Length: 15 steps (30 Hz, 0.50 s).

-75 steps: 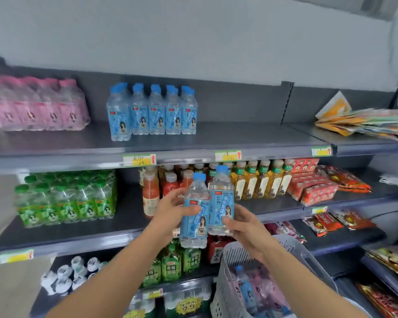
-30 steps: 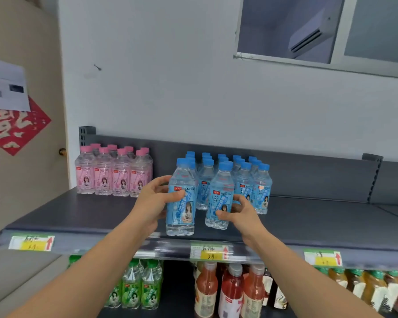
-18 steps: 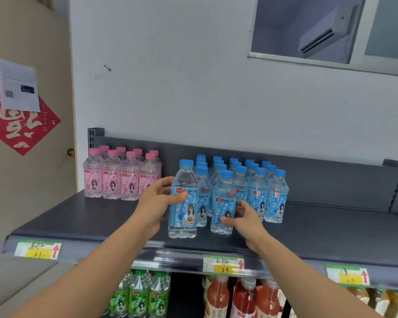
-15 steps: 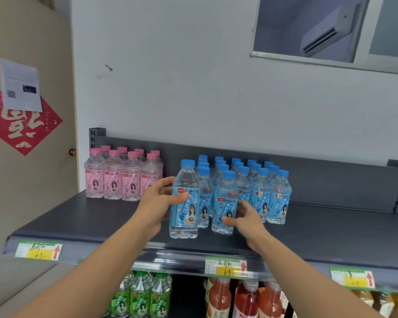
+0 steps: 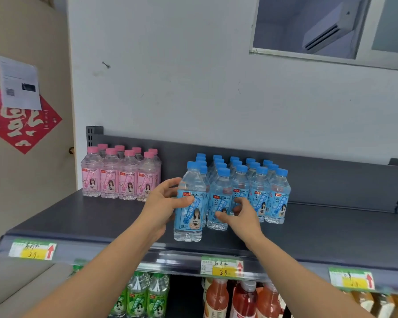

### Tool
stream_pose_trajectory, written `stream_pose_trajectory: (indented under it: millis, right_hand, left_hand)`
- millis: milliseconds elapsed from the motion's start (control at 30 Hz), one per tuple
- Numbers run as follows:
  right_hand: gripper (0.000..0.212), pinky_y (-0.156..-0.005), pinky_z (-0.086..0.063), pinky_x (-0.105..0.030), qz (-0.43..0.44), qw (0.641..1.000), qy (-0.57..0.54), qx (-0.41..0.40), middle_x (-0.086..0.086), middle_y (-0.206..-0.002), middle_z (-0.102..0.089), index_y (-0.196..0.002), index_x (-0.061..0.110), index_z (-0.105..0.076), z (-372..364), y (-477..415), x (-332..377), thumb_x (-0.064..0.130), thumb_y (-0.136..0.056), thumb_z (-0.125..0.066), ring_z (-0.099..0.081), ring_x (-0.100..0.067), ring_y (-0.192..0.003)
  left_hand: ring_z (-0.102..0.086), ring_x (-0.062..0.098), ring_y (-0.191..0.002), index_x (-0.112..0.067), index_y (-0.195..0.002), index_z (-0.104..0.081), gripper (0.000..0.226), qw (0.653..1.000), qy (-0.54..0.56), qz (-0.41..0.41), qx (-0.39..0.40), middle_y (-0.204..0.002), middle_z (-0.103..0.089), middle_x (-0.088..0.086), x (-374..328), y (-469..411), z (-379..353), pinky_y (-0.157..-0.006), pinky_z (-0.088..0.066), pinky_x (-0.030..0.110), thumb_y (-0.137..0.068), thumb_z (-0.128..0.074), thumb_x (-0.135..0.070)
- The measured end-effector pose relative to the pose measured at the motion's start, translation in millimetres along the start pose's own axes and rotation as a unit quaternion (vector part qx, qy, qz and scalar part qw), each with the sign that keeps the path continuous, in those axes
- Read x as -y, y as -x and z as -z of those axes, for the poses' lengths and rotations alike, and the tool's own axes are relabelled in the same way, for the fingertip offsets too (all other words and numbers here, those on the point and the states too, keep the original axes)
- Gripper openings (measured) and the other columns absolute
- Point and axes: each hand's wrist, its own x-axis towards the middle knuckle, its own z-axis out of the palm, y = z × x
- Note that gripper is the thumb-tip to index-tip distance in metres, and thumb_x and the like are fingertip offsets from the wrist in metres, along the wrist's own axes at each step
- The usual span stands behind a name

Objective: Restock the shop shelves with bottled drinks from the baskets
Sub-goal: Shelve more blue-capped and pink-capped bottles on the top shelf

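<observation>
1. Against a white wall, a grey metal shelf (image 5: 101,216) carries pink-capped bottles (image 5: 120,180) at left and a block of blue-capped bottles (image 5: 260,191).
2. A clear plastic soda bottle (image 5: 190,216) with a blue cap stands upright near the shelf's front edge, cap up, blue label facing the camera.
3. The left hand (image 5: 161,203) wraps round its label.
4. The right hand (image 5: 241,216) curls round the neighbouring bottle (image 5: 220,191), upright in the block's front row.

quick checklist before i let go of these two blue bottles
1. Front blue bottle upright on top shelf: ok.
2. Second blue bottle upright in the blue row: ok.
3. Front blue bottle level with that row: not ok, it stands ahead, nearer the edge.
4. Front blue bottle's label facing out: ok.
5. Left hand and right hand free: not ok, each grips its bottle.
</observation>
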Motion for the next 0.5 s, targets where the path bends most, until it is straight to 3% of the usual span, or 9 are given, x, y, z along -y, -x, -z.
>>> stream_pose_trajectory:
  millis: [67, 133, 200, 267, 400, 500]
  right_hand:
    - [0.043, -0.075, -0.047, -0.028, 0.063, 0.996, -0.025, -0.063, -0.001, -0.097, -0.058, -0.11, 0.019, -0.053, 7, 11, 9, 0.04, -0.079, -0.075, -0.057, -0.019, -0.092]
    - [0.032, -0.072, -0.047, -0.025, 0.102, 0.988, -0.112, -0.021, -0.002, -0.095, -0.062, -0.1, 0.02, -0.059, 15, 22, 21, 0.044, -0.081, -0.07, -0.06, -0.02, -0.09]
    - [0.039, -0.076, -0.049, -0.022, 0.124, 0.979, -0.133, 0.092, 0.004, -0.103, -0.066, -0.107, 0.026, -0.061, 21, 34, 31, 0.047, -0.076, -0.071, -0.062, -0.014, -0.098]
    - [0.049, -0.081, -0.052, -0.021, 0.138, 0.974, -0.108, 0.146, 0.009, -0.105, -0.068, -0.117, 0.029, -0.058, 24, 42, 34, 0.037, -0.074, -0.079, -0.063, -0.006, -0.098]
    - [0.054, -0.075, -0.056, -0.023, 0.115, 0.975, -0.137, 0.131, 0.005, -0.103, -0.07, -0.121, 0.027, -0.056, 35, 42, 32, 0.021, -0.074, -0.082, -0.066, -0.006, -0.091]
    - [0.056, -0.078, -0.058, -0.028, 0.097, 0.977, -0.148, 0.121, 0.002, -0.106, -0.069, -0.123, 0.026, -0.056, 46, 38, 26, 0.019, -0.074, -0.082, -0.065, -0.011, -0.097]
  left_hand:
    - [-0.068, 0.024, -0.095, -0.017, -0.12, -0.059, 0.052, 1.0, 0.003, -0.002, 0.007, -0.107, -0.069, 0.004, 1, 1, -8, -0.073, -0.055, 0.039, -0.076, -0.071, 0.007]
    - [-0.068, 0.023, -0.094, -0.017, -0.12, -0.059, 0.052, 1.0, 0.003, -0.007, 0.013, -0.107, -0.069, 0.004, 2, 1, -17, -0.072, -0.054, 0.037, -0.075, -0.072, 0.007]
    - [-0.069, 0.024, -0.095, -0.016, -0.121, -0.058, 0.053, 1.0, 0.004, -0.012, 0.019, -0.108, -0.069, 0.005, 2, 1, -27, -0.071, -0.055, 0.037, -0.075, -0.072, 0.006]
    - [-0.068, 0.027, -0.098, -0.016, -0.122, -0.058, 0.055, 1.0, 0.006, -0.017, 0.025, -0.109, -0.07, 0.006, 4, 1, -37, -0.076, -0.057, 0.042, -0.075, -0.073, 0.006]
    - [-0.068, 0.025, -0.098, -0.018, -0.123, -0.056, 0.058, 0.999, -0.002, -0.029, 0.035, -0.111, -0.069, 0.004, 8, 1, -52, -0.077, -0.056, 0.041, -0.074, -0.074, 0.006]
    - [-0.065, 0.025, -0.105, -0.021, -0.118, -0.059, 0.05, 0.998, -0.023, -0.036, 0.054, -0.113, -0.067, 0.003, 11, -1, -59, -0.087, -0.055, 0.045, -0.076, -0.074, 0.002]
